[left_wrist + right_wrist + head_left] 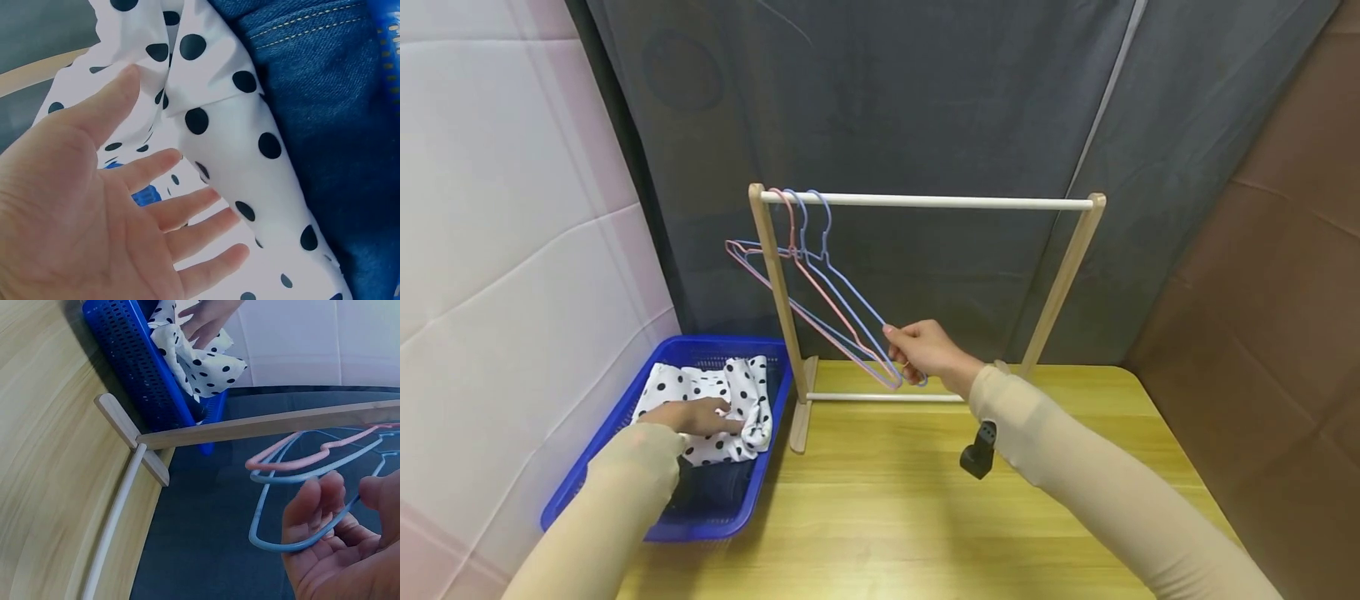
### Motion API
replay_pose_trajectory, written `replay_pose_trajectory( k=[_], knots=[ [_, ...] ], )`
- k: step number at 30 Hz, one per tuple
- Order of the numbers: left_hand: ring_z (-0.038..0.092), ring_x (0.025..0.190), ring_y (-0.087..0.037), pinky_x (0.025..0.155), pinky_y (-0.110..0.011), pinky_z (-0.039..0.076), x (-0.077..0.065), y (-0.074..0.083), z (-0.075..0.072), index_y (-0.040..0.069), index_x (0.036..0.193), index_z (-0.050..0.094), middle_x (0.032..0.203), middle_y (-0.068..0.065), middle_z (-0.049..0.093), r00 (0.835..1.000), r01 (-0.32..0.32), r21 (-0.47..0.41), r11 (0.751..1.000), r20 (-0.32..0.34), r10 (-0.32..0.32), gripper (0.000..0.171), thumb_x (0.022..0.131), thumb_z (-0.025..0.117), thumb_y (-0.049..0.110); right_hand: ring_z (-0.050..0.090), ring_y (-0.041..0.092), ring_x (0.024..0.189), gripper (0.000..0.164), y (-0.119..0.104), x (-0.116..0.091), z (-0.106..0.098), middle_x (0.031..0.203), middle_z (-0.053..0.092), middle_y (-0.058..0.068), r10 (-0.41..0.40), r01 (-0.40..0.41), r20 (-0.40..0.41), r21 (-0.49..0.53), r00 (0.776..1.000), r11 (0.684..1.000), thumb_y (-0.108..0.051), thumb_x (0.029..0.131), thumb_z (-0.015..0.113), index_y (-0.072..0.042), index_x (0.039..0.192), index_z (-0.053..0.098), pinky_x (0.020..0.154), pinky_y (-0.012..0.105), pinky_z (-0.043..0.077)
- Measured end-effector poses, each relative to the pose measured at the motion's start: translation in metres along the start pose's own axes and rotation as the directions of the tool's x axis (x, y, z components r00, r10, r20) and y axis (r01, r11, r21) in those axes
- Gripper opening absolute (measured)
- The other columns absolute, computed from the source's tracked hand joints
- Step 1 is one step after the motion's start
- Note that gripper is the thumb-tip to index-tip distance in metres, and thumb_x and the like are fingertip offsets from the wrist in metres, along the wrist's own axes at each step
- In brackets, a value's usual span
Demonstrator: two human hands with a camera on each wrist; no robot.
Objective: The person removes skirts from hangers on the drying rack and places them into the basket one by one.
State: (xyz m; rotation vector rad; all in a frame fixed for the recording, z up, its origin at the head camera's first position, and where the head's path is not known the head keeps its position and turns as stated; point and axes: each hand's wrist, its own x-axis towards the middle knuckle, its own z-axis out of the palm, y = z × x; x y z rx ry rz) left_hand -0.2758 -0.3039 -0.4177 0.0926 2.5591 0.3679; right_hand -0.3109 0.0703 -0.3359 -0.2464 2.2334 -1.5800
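My right hand [932, 350] holds the lower right corner of a blue hanger [853, 287], its fingers curled at the wire in the right wrist view. That hanger's hook is still over the white rail [955, 202]. Beside it hang a pink hanger [825, 296] and another blue one, both at the rail's left end. My left hand [696, 417] reaches into the blue basket [715, 531], over a white cloth garment with black dots [748, 392]. In the left wrist view its fingers are spread and fairly straight against the dotted fabric. Dark blue denim [325, 94] lies beside the garment.
The rail belongs to a rack with wooden posts [1063, 287] and a lower white bar [880, 397], standing on a wood-grain table [865, 508]. A pale wall [512, 208] borders the basket on the left. Dark grey fabric [940, 92] hangs behind the rack.
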Motion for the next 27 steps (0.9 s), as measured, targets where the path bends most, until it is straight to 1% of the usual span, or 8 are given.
replay_pose_trajectory(
  k=[3, 7, 10, 15, 18, 21, 24, 27],
  knots=[
    [0.037, 0.137, -0.059, 0.113, -0.066, 0.036, 0.001, -0.001, -0.002, -0.017, 0.142, 0.038, 0.148, -0.043, 0.036, 1.0, -0.005, -0.031, 1.0, -0.011, 0.005, 0.078, 0.098, 0.055, 0.045, 0.049, 0.011, 0.051, 0.043, 0.002, 0.003, -0.001, 0.064, 0.05, 0.0, 0.005, -0.005, -0.012, 0.007, 1.0, 1.0, -0.036, 0.106, 0.051, -0.002, 0.082, 0.061, 0.051, 0.023, 0.047],
    [0.04, 0.134, -0.059, 0.11, -0.066, 0.039, 0.002, -0.002, -0.002, -0.019, 0.143, 0.033, 0.146, -0.044, 0.036, 1.0, -0.002, -0.135, 0.991, -0.017, 0.0, 0.078, 0.096, 0.058, 0.038, 0.052, 0.012, 0.052, 0.042, 0.005, 0.003, -0.003, 0.066, 0.053, 0.001, 0.008, -0.008, -0.017, 0.019, 1.0, 1.0, -0.034, 0.106, 0.053, 0.0, 0.084, 0.062, 0.052, 0.023, 0.05],
    [0.037, 0.135, -0.061, 0.109, -0.068, 0.04, -0.002, 0.0, -0.005, -0.02, 0.144, 0.028, 0.148, -0.046, 0.031, 1.0, -0.004, -0.195, 0.981, -0.023, 0.0, 0.077, 0.096, 0.058, 0.033, 0.054, 0.012, 0.054, 0.04, 0.005, 0.002, -0.005, 0.068, 0.056, 0.002, 0.005, -0.005, -0.008, 0.028, 1.0, 1.0, -0.033, 0.106, 0.053, -0.002, 0.083, 0.062, 0.053, 0.023, 0.051],
    [0.029, 0.139, -0.062, 0.111, -0.069, 0.036, -0.009, 0.003, -0.015, -0.021, 0.146, 0.025, 0.152, -0.046, 0.023, 0.998, -0.018, -0.172, 0.985, -0.056, 0.008, 0.083, 0.096, 0.057, 0.037, 0.059, 0.013, 0.058, 0.041, 0.005, 0.002, -0.01, 0.074, 0.062, 0.005, 0.0, 0.0, -0.017, 0.029, 1.0, 1.0, -0.032, 0.106, 0.054, 0.004, 0.092, 0.065, 0.056, 0.025, 0.054],
    [0.024, 0.141, -0.063, 0.115, -0.07, 0.031, -0.009, 0.002, -0.021, -0.022, 0.145, 0.026, 0.152, -0.047, 0.023, 0.995, -0.038, -0.135, 0.99, -0.091, 0.026, 0.085, 0.095, 0.057, 0.041, 0.063, 0.012, 0.064, 0.042, 0.006, 0.002, -0.015, 0.084, 0.067, 0.007, 0.002, -0.003, -0.043, -0.01, 0.999, 1.0, -0.035, 0.105, 0.054, 0.004, 0.099, 0.068, 0.065, 0.029, 0.059],
    [0.023, 0.143, -0.062, 0.117, -0.07, 0.026, -0.008, 0.002, -0.026, -0.02, 0.146, 0.03, 0.152, -0.046, 0.025, 0.991, -0.05, -0.109, 0.993, -0.128, 0.036, 0.086, 0.095, 0.057, 0.044, 0.067, 0.013, 0.074, 0.044, 0.007, 0.002, -0.02, 0.1, 0.072, 0.014, 0.0, -0.005, -0.061, -0.074, 0.998, 0.997, -0.038, 0.105, 0.053, 0.003, 0.107, 0.069, 0.077, 0.032, 0.061],
    [0.028, 0.141, -0.061, 0.115, -0.07, 0.03, -0.009, 0.004, -0.031, -0.018, 0.144, 0.036, 0.15, -0.045, 0.03, 0.986, -0.069, -0.087, 0.994, -0.158, 0.055, 0.081, 0.096, 0.057, 0.044, 0.069, 0.014, 0.081, 0.048, 0.009, 0.001, -0.026, 0.11, 0.073, 0.018, -0.007, -0.001, -0.069, -0.122, 0.998, 0.993, -0.042, 0.106, 0.05, 0.003, 0.112, 0.068, 0.08, 0.031, 0.06],
    [0.037, 0.136, -0.061, 0.109, -0.069, 0.038, -0.012, 0.009, -0.037, -0.016, 0.138, 0.044, 0.145, -0.044, 0.04, 0.979, -0.093, -0.058, 0.994, -0.187, 0.081, 0.071, 0.098, 0.054, 0.042, 0.069, 0.015, 0.082, 0.051, 0.01, 0.0, -0.032, 0.109, 0.073, 0.018, -0.012, 0.002, -0.074, -0.129, 0.997, 0.992, -0.043, 0.106, 0.049, 0.003, 0.113, 0.068, 0.077, 0.027, 0.058]
  ],
)
